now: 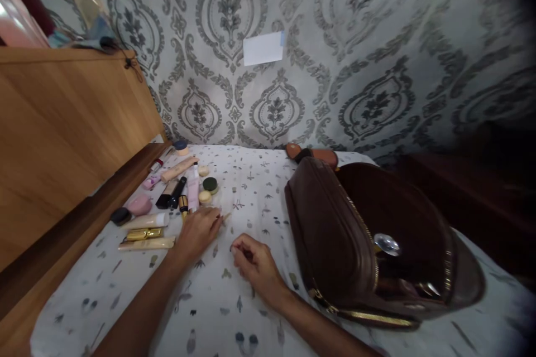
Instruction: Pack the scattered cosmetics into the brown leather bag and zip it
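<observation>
My left hand (200, 232) is beside the makeup items, its fingers bent together; a small thin pale tip shows at the fingertips, too small to name. Right of it, my right hand (257, 265) is curled above the cloth with thumb and fingertips together; whatever they may hold is hidden. Beyond my left hand lie a pink tube (193, 189), a black tube (178, 192) and a round dark-lidded jar (210, 184). Left of it are a gold tube (144, 234) and a pink sponge-like item (139, 205).
A large open brown bag (330, 228) stands on the right of the patterned cloth (238, 304), with shiny items inside. Behind it lies a brown case (324, 157). A wooden panel (79, 128) borders the left side. The patterned wall (276, 106) rises behind.
</observation>
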Available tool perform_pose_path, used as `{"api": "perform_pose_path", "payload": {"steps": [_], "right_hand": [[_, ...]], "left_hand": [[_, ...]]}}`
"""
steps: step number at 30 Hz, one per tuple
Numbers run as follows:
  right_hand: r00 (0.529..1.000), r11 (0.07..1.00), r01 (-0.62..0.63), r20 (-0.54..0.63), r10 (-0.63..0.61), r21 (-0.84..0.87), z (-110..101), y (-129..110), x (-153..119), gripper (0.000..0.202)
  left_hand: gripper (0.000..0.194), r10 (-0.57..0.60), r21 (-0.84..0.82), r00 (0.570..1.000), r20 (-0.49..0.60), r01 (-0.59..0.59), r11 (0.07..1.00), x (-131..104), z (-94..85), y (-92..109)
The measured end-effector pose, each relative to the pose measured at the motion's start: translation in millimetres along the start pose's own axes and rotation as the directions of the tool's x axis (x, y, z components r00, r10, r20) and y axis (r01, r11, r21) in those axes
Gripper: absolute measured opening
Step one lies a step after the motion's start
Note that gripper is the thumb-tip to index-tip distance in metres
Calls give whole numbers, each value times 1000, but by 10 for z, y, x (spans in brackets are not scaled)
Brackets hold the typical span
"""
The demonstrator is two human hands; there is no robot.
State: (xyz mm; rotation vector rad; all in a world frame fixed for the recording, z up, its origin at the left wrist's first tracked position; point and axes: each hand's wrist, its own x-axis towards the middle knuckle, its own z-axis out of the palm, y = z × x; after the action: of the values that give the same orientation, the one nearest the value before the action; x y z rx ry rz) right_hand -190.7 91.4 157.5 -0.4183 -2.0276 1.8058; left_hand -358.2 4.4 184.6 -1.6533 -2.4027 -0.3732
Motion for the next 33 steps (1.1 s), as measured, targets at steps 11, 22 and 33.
{"api": "perform_pose_path", "payload": {"steps": [11, 22, 33], "right_hand": [[1000, 1000, -11, 17, 11, -9, 21, 12, 2, 24], [999, 999, 29, 18, -28, -40, -3, -3, -6, 23], [999, 999, 27, 26, -26, -34, 11, 20, -9, 23]], "left_hand": [[26, -192, 115, 976, -106, 203, 972, 14, -103, -214], [33, -447, 341, 881, -154, 472, 813, -46, -221, -605], [30, -430, 318, 882, -192, 471, 823, -58, -188, -655]]}}
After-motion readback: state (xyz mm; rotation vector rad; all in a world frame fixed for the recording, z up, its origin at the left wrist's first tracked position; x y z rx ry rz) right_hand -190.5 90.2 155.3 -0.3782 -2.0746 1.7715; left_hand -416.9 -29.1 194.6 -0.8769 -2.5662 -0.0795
